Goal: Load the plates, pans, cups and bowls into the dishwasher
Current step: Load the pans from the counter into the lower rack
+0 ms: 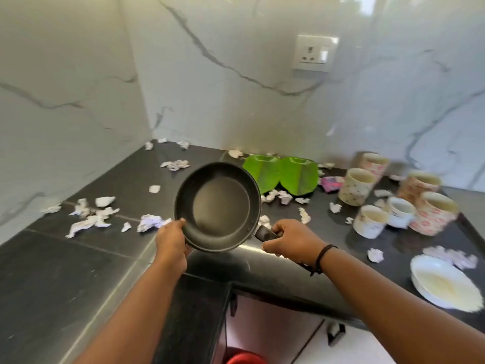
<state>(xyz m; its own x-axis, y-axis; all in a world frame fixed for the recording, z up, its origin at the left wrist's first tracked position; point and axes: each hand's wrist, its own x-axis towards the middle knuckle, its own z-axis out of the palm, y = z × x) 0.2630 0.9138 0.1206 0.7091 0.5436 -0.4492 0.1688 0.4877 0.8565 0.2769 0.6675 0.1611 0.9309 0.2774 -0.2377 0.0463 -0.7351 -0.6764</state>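
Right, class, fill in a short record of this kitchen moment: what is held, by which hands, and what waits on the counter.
held item: black frying pan, lifted above the counter
left hand: grips the pan's rim
right hand: grips the pan's handle
counter: dark, strewn with crumpled paper scraps
waiting dishes: patterned cups, white bowl, green leaf-shaped plates
dishwasher: not in view

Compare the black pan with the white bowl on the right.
The pan is black and held tilted above the counter by the left hand at its rim and the right hand at its handle; the bowl is white and sits flat on the counter, untouched. Both are round and look empty.
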